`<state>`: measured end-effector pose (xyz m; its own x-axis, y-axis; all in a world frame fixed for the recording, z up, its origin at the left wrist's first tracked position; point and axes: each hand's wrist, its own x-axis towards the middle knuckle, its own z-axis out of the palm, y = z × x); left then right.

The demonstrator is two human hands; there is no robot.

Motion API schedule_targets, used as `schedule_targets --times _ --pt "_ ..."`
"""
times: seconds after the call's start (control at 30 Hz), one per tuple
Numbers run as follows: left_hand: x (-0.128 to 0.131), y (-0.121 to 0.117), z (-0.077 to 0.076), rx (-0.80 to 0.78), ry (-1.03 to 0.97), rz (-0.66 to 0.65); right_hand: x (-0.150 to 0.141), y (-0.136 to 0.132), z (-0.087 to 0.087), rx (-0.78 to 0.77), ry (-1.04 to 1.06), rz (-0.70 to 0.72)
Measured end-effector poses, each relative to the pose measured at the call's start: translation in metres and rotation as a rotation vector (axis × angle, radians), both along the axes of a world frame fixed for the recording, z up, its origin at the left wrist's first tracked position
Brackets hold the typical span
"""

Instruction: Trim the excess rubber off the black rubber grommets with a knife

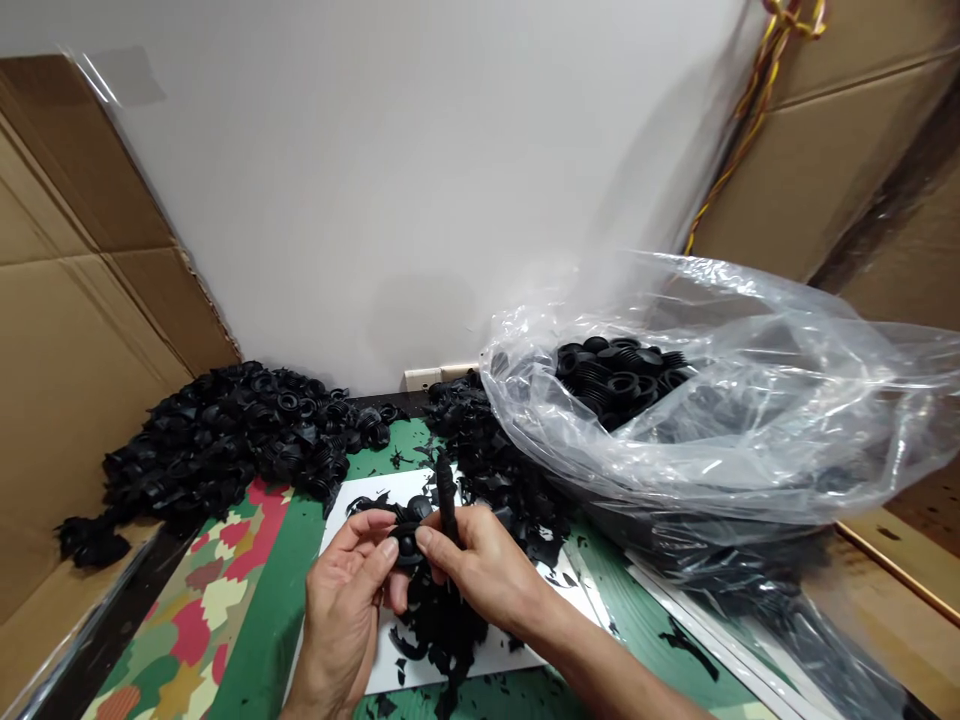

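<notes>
My left hand (341, 610) and my right hand (480, 565) meet over a white sheet (358, 500), both pinching a black rubber bellows part (409, 535) between fingers and thumbs. A narrow black rubber strip (448, 500) stands up from my right fingers; I cannot tell whether it is joined to the part. A heap of black rubber scraps (442, 630) lies on the sheet directly beneath my hands. More torn scraps are scattered across the sheet and the green mat (300, 540).
A large pile of black rubber bellows parts (225, 430) sits at the left, and another pile (487, 450) lies behind my hands. At the right, a clear plastic bag (735, 420) holds more. Cardboard sheets (75, 300) line the sides, with a white wall (375, 180) behind.
</notes>
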<state>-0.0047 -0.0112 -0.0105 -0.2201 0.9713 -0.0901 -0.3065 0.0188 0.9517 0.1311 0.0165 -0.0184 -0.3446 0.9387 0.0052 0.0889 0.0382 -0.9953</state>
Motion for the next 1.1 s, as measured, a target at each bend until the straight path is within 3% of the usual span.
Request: schedule_targets --times 0.13,0.23,0.4,0.53,0.67,0.93,1.1 --pt "0.000 0.000 -0.002 0.058 0.058 0.023 0.001 -0.003 0.003 0.146 -0.050 -0.069" --pt "0.000 0.000 -0.003 0.087 0.106 0.022 -0.001 -0.005 0.003 0.162 0.021 -0.097" --pt "-0.001 -0.002 -0.005 0.100 0.254 0.093 -0.007 -0.004 -0.003 -0.022 0.191 -0.122" --pt "-0.004 -0.004 -0.006 0.246 0.524 0.172 -0.009 -0.006 0.001 -0.236 0.378 -0.166" --pt "-0.005 -0.006 -0.002 0.337 0.717 0.153 -0.007 -0.007 0.005 -0.383 0.554 -0.160" --pt "0.003 -0.007 0.007 0.194 0.911 0.182 -0.011 -0.007 -0.005 -0.309 0.510 -0.197" --pt "0.003 -0.002 0.000 -0.016 0.814 0.041 -0.013 -0.007 -0.017 -0.181 0.422 -0.231"
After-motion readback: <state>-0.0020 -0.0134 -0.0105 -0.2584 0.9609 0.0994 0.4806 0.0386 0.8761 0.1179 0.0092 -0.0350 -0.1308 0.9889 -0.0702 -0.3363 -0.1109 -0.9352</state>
